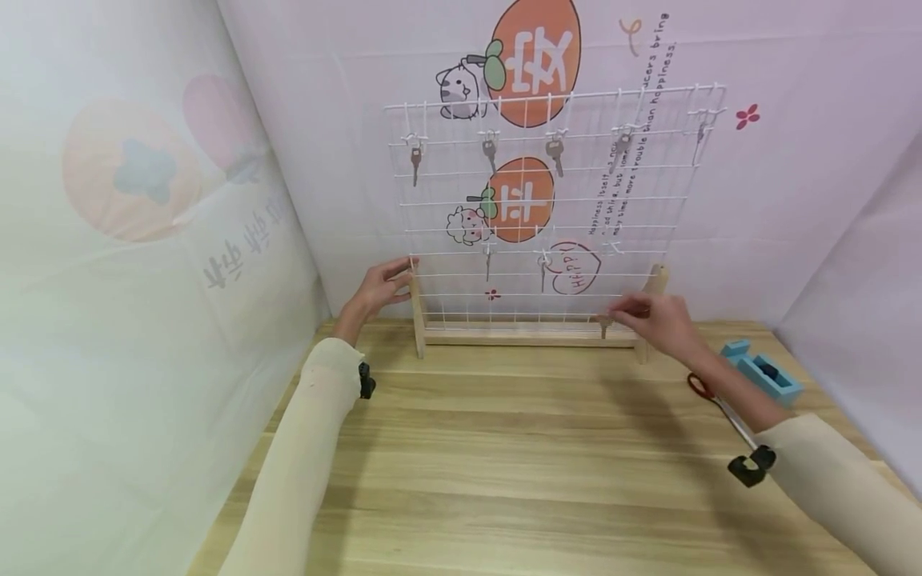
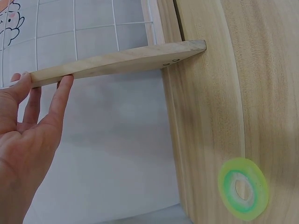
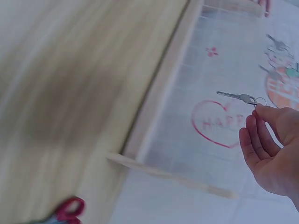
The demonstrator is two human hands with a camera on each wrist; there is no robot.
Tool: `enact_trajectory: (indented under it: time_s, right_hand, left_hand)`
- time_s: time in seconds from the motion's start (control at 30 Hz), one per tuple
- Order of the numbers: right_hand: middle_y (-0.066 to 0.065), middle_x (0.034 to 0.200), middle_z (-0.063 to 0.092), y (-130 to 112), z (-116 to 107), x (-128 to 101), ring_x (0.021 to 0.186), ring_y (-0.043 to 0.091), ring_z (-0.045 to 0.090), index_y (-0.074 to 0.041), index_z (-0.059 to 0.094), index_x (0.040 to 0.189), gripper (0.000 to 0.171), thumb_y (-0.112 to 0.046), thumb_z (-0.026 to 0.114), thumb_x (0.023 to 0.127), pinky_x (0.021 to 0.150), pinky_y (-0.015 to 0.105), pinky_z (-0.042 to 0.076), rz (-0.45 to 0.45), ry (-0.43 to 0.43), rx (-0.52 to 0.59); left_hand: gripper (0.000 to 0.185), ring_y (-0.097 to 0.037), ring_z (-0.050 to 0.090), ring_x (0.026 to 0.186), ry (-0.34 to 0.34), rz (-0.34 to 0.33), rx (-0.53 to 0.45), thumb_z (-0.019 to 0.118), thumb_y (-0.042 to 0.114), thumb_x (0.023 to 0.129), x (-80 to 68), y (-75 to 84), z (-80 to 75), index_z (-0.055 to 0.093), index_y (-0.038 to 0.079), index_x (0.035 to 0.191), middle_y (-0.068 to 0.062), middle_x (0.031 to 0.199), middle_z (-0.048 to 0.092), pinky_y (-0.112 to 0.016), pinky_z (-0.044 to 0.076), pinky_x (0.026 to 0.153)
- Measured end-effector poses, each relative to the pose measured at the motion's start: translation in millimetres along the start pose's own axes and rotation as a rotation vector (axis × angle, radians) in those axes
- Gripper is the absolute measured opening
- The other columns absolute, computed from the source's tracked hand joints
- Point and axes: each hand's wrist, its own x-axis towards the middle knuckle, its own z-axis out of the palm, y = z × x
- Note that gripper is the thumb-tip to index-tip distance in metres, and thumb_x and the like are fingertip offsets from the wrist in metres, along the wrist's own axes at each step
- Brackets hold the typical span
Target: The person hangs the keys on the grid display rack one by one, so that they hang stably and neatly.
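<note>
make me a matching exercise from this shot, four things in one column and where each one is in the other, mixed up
Things:
1. left hand
2. right hand
3. scissors
4. blue box

Places:
A. on the table by the right forearm
B. pinching a key in front of the wire grid
C. at the table's far right edge
D. touching the rack's left wooden post

Pairs: 1-D, 2-B, 3-A, 4-C

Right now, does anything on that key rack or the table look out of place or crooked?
Nothing looks damaged or spilled. The wire rack stands upright on the table, steadied at its wooden post by the left hand. One hook in the lower row hangs empty; the right hand pinches a key just below it.
</note>
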Motion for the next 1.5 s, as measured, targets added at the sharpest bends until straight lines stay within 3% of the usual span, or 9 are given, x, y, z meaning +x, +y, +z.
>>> enact_trajectory:
  time_s: [0.1,0.33,0.57,0.83,1.13,1.23,1.3,1.47,1.5]
  right_hand:
    - [0.016,0.092,0.078,-5.8,-16.9,8.4,0.076,0.022,0.076,-0.001,0.079,0.099,0.007,-0.001,0.079,0.092,0.064,0.003,0.051,0.02,0.033,-0.015]
    - [0.018,0.096,0.078,-15.8,-43.9,32.3,0.075,-0.017,0.06,0.0,0.079,0.103,0.01,-0.004,0.078,0.093,0.065,0.0,0.049,0.034,0.103,-0.009]
    - [0.02,0.098,0.078,-20.7,-54.4,51.9,0.074,-0.023,0.055,0.001,0.079,0.105,0.014,-0.008,0.078,0.094,0.066,-0.002,0.045,0.048,0.143,-0.039]
    - [0.023,0.1,0.077,-18.3,-52.3,57.2,0.073,-0.012,0.059,0.002,0.079,0.106,0.014,-0.006,0.077,0.095,0.063,0.0,0.046,0.119,0.106,-0.023]
    - [0.025,0.103,0.076,-9.9,-47.6,61.3,0.087,0.034,0.074,0.003,0.078,0.108,0.016,-0.007,0.076,0.096,0.061,0.0,0.045,0.165,0.078,-0.029]
    - [0.025,0.103,0.076,-9.1,-47.8,63.1,0.088,0.033,0.074,0.003,0.078,0.107,0.016,-0.007,0.076,0.096,0.062,-0.001,0.046,0.158,0.077,-0.025]
    - [0.025,0.103,0.076,-8.9,-48.6,63.8,0.083,0.016,0.074,0.003,0.078,0.108,0.016,-0.007,0.076,0.096,0.064,-0.001,0.046,0.156,0.074,-0.022]
    - [0.025,0.105,0.076,-10.4,-49.9,62.8,0.086,0.02,0.075,0.002,0.077,0.11,0.019,-0.011,0.076,0.096,0.065,-0.001,0.046,0.151,0.069,-0.013]
    - [0.024,0.106,0.076,-11.3,-50.4,62.1,0.089,0.029,0.075,0.002,0.077,0.11,0.019,-0.012,0.076,0.097,0.066,-0.001,0.046,0.152,0.069,-0.015]
  left_hand:
    - [0.047,-0.031,0.042,0.148,-0.004,-0.004,0.0,0.052,0.01,0.11,-0.9,-0.5,-0.7,0.048,0.013,0.157,-0.009,0.165,0.038,-0.049,0.05,0.112]
    - [0.047,-0.029,0.04,0.149,-0.004,-0.004,-0.009,0.052,0.01,0.11,-2.0,-1.7,-1.7,0.047,0.014,0.157,-0.008,0.165,0.038,-0.049,0.048,0.114]
    - [0.047,-0.03,0.04,0.149,-0.007,-0.001,0.0,0.052,0.011,0.11,-3.1,-1.3,-1.5,0.047,0.013,0.157,-0.008,0.165,0.038,-0.049,0.048,0.113]
    - [0.047,-0.031,0.041,0.149,-0.014,-0.002,0.014,0.052,0.01,0.11,-2.6,1.4,3.5,0.048,0.014,0.157,-0.008,0.165,0.038,-0.05,0.049,0.113]
    - [0.047,-0.031,0.043,0.147,-0.011,-0.005,0.022,0.052,0.009,0.11,-0.3,1.8,6.6,0.047,0.012,0.157,-0.008,0.165,0.039,-0.049,0.051,0.111]
    - [0.048,-0.031,0.043,0.147,-0.01,0.002,0.021,0.052,0.01,0.11,-1.2,2.0,5.3,0.047,0.012,0.157,-0.008,0.165,0.039,-0.049,0.051,0.111]
    - [0.047,-0.032,0.042,0.147,-0.008,0.01,0.02,0.053,0.01,0.11,-1.0,2.1,4.1,0.047,0.012,0.157,-0.008,0.165,0.039,-0.05,0.051,0.111]
    - [0.047,-0.033,0.042,0.148,-0.006,0.028,0.037,0.052,0.008,0.11,-0.7,1.5,1.7,0.048,0.011,0.156,-0.011,0.165,0.039,-0.052,0.05,0.111]
    - [0.046,-0.034,0.042,0.148,-0.003,0.031,0.044,0.052,0.008,0.11,-1.1,1.5,1.5,0.048,0.01,0.156,-0.011,0.165,0.039,-0.052,0.049,0.111]
